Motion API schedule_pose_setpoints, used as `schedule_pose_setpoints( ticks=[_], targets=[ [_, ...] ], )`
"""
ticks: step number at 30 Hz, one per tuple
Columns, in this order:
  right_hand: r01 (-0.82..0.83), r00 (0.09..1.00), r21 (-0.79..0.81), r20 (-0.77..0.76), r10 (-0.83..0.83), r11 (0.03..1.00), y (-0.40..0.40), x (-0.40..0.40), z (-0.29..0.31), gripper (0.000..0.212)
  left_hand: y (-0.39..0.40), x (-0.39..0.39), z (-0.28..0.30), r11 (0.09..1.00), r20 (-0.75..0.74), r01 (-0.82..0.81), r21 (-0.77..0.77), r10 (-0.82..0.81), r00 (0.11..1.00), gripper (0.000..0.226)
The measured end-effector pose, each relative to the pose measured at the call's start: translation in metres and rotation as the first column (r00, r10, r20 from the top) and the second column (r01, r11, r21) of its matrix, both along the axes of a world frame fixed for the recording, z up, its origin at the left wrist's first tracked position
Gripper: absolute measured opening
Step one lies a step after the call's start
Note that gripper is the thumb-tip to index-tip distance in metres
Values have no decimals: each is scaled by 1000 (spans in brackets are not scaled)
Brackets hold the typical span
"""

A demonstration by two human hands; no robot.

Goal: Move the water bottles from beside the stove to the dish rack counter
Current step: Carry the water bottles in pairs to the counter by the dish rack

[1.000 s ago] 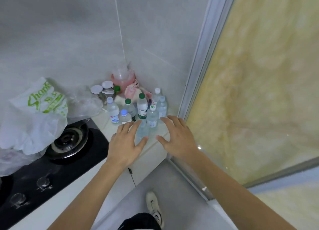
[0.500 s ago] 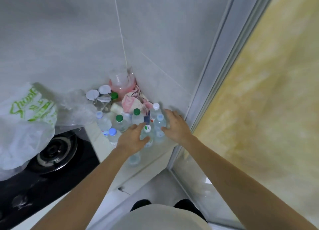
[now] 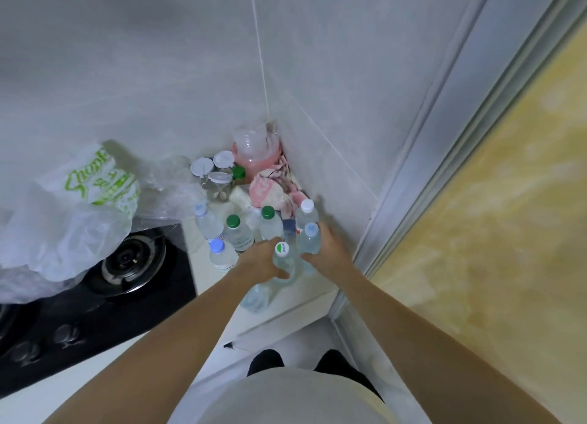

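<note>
Several small clear water bottles stand in the counter corner to the right of the stove (image 3: 127,264). My left hand (image 3: 262,261) is wrapped around a bottle with a white and green cap (image 3: 282,252). My right hand (image 3: 330,252) grips a pale-blue-capped bottle (image 3: 309,237) beside it. A white-capped bottle (image 3: 306,210) stands just behind. Two green-capped bottles (image 3: 236,233) (image 3: 269,221) and two blue-capped ones (image 3: 219,253) (image 3: 205,218) stand to the left. One more bottle (image 3: 255,298) sits near the counter's front edge, below my left hand.
A pink jug (image 3: 255,152), white-lidded jars (image 3: 219,182) and a pink cloth (image 3: 270,191) fill the corner behind the bottles. A white plastic bag (image 3: 73,214) lies over the stove's left side. Tiled walls close the corner; a door frame (image 3: 413,175) runs on the right.
Both hands went from hovering open in front of the bottles to reaching in and closing on one bottle each. The camera has come closer over the counter.
</note>
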State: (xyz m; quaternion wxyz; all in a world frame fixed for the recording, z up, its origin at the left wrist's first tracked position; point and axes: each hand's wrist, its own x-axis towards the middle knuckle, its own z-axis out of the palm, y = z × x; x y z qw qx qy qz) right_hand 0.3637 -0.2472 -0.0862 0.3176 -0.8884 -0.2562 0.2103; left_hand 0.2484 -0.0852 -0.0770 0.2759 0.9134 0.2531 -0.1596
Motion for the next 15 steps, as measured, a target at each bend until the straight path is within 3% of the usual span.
schedule_pose_setpoints(
  ticks=[3,10,15],
  targets=[
    [13,1000,37,-28,-12,999,2,2,-4,58,-5,7,-2,999,-25,-15,46,16,1000,65],
    [20,999,32,-26,-19,999,3,5,-13,58,-6,14,0,993,-47,13,113,-8,999,49],
    [-36,999,111,-16,38,993,-17,5,-9,47,-4,17,20,998,40,-29,62,26,999,45]
  ],
)
